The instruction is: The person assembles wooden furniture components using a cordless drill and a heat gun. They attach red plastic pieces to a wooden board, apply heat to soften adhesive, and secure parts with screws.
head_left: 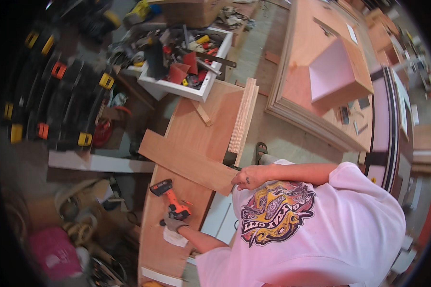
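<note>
My left hand (174, 223), greyish as if gloved, is closed around the head end of an orange and black cordless drill (177, 204); its fingers are partly hidden. The drill's battery points away from me over the long wooden panel (163, 253). Beneath my left wrist is a white piece of paper or cloth (175, 237). My right hand (246, 177) grips the near end of a flat plank (184, 160), fingers closed on its corner. That plank lies slantwise across the panel, its far end reaching past the panel's left edge.
Beyond the panel stands a white drawer (208, 91) heaped with tools. Narrow plywood strips (243, 119) and a small wood piece (201, 113) lie nearby. Black toolboxes (57, 105) fill the left. Stacked boards (292, 91) bearing an open wooden box (342, 74) stand at right.
</note>
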A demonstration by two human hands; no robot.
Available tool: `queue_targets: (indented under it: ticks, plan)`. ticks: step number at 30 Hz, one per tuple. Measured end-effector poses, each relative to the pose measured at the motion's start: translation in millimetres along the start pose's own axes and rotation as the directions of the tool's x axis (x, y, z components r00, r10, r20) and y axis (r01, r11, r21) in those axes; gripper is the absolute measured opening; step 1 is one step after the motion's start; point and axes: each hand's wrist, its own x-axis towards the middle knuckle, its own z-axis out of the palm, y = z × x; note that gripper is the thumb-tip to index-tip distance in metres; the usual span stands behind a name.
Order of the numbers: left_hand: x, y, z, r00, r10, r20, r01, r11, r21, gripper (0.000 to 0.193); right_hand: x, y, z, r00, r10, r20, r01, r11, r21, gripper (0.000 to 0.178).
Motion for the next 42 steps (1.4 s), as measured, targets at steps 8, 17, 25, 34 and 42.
queue_targets:
  ticks: [8,17,25,34,42]
  plan:
    - [-59.1,30.9,4.7,0.976,0.207,-0.067,-0.2,0.975,0.101,0.029,2.6,10.5,12.3,0.999,-0.046,-0.022,0.048,0.996,0.076,0.03]
    - [-148.0,84.7,-26.8,0.754,0.609,0.246,-0.636,0.771,0.039,0.023,-16.7,-52.3,-49.6,0.816,-0.561,-0.136,0.566,0.824,-0.006,0.055]
    - [-373.1,110.6,121.1,0.766,0.118,0.632,-0.169,0.985,0.02,0.026,-62.1,-29.4,-113.5,0.802,-0.57,-0.179,0.447,0.772,-0.452,0.076]
    - [-533.1,45.5,356.6,0.218,-0.026,0.976,-0.671,0.722,0.168,0.038,-210.9,145.8,-243.7,0.951,0.024,-0.309,-0.01,0.999,0.046,0.104]
    - [-386.0,60.9,549.5,0.231,0.71,0.666,-0.897,-0.109,0.428,0.065,-326.0,244.9,-251.0,0.79,0.428,-0.438,-0.22,0.866,0.449,0.119]
